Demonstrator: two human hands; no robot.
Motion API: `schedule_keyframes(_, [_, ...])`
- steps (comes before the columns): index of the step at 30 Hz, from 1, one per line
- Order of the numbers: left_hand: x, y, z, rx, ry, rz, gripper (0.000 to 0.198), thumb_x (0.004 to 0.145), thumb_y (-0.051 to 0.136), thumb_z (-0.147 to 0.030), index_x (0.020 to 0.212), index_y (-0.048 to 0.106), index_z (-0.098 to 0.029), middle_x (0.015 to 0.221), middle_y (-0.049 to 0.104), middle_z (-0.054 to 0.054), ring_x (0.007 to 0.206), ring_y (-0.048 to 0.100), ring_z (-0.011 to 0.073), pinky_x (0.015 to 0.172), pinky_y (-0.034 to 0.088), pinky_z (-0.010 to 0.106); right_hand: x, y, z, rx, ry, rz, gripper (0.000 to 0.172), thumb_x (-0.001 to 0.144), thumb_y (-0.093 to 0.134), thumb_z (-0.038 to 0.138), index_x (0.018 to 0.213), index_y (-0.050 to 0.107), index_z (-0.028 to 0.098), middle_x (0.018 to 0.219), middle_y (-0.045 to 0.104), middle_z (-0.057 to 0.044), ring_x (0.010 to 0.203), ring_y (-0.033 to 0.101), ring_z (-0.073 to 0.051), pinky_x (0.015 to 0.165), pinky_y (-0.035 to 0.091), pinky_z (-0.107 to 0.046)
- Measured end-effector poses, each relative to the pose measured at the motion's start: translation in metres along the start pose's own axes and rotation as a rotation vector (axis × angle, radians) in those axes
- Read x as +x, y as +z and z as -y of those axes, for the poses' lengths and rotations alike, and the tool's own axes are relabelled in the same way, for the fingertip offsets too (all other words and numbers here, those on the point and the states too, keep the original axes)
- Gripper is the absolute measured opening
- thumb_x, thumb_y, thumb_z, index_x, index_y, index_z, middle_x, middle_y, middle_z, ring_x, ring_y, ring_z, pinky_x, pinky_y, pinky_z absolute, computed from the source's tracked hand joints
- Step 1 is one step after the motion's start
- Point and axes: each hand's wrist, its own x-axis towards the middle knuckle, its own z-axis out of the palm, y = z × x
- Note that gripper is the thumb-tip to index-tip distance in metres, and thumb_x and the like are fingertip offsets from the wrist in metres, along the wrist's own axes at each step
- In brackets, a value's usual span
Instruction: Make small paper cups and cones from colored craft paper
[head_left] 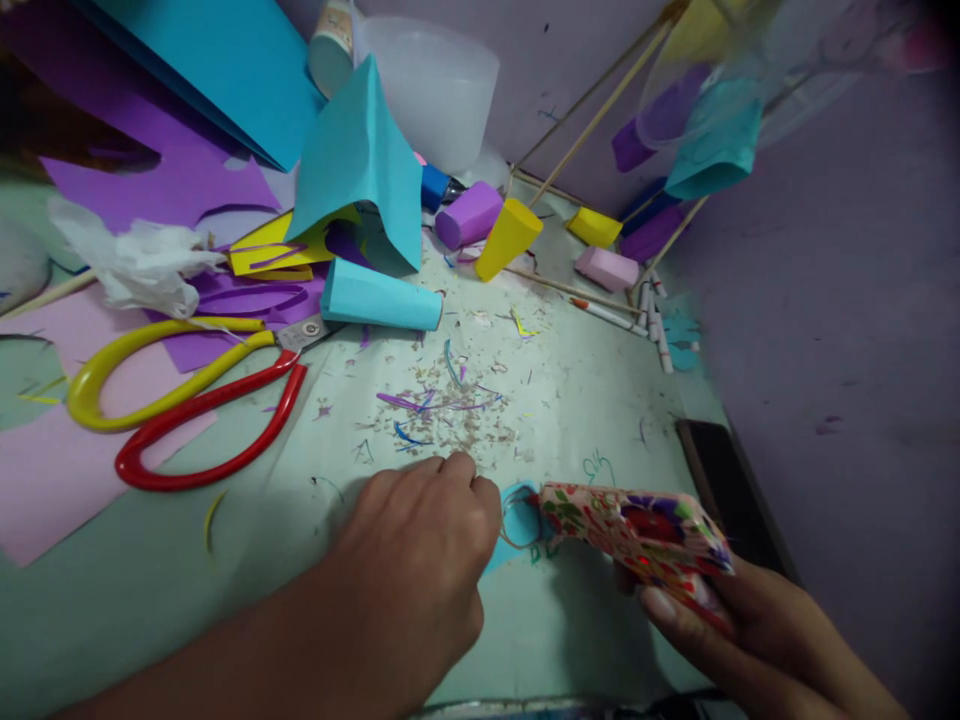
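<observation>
My right hand point(765, 630) is wrapped round the handle of a glue gun point(637, 530) covered in floral print. Its nozzle points left and meets the rim of a small light-blue paper piece point(521, 522) with a round opening or end. My left hand point(427, 550) is closed beside that blue paper, knuckles up, and appears to hold it; the fingertips are hidden beneath the hand. Farther left lie scissors point(202, 400) with one yellow and one red handle. A light-blue paper cone point(382, 295) rests by their blades.
Paper scraps point(457, 410) litter the middle of the table. Purple point(469, 215) and yellow point(510, 240) paper cups stand near a stick frame point(600, 105) at the back. A dark phone-like slab point(727, 490) lies along the wall at right. Folded blue paper point(360, 160) stands behind.
</observation>
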Motion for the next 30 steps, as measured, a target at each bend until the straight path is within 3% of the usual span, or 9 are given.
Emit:
schedule_keyframes(2, [0.0002,0.0003,0.0001,0.005,0.002,-0.006,0.016,0.081,0.042,-0.009,0.08,0.054,-0.02,0.082,0.055,0.004,0.081,0.059,0.0242,0.063,0.045,0.037,-0.0003,-0.0012,-0.0009,0.002,-0.001,-0.045,0.027,0.078,0.058,0.044,0.096,0.068,0.025,0.102,0.072,-0.006,0.094,0.068,-0.027,0.085,0.056,-0.037])
schedule_keyframes(7, [0.0019,0.0003,0.0005,0.015,-0.011,0.011,0.016,0.081,0.042,-0.01,0.081,0.055,-0.02,0.082,0.056,0.005,0.081,0.06,0.0244,0.062,0.044,0.036,-0.0006,0.0012,-0.0009,0.011,0.003,-0.016,0.03,0.079,0.057,0.046,0.097,0.066,0.024,0.103,0.072,-0.007,0.094,0.067,-0.028,0.09,0.053,-0.04])
schedule_keyframes(12, [0.0017,0.0007,0.0002,0.03,-0.008,0.016,0.016,0.081,0.043,-0.011,0.081,0.056,-0.02,0.082,0.057,0.005,0.078,0.06,0.0242,0.059,0.042,0.035,-0.0014,0.001,-0.0025,0.018,-0.002,-0.089,0.031,0.078,0.058,0.045,0.098,0.068,0.024,0.1,0.072,-0.007,0.092,0.068,-0.027,0.086,0.055,-0.04])
schedule_keyframes(16, [0.0023,0.0005,0.0006,0.029,-0.018,0.02,0.015,0.081,0.043,-0.012,0.08,0.056,-0.021,0.083,0.057,0.005,0.078,0.06,0.0253,0.058,0.042,0.036,-0.0015,-0.0025,-0.0041,-0.016,-0.001,-0.042,0.032,0.077,0.058,0.047,0.094,0.07,0.023,0.094,0.074,-0.008,0.089,0.068,-0.028,0.081,0.057,-0.038])
schedule_keyframes(30, [0.0009,-0.0008,0.0,0.028,-0.032,0.032,0.018,0.081,0.043,-0.012,0.085,0.058,-0.021,0.085,0.058,0.005,0.082,0.061,0.0258,0.063,0.044,0.037,-0.008,0.0003,-0.0043,0.061,0.031,-0.05,0.033,0.078,0.057,0.046,0.102,0.067,0.025,0.107,0.071,-0.006,0.099,0.067,-0.028,0.084,0.056,-0.036])
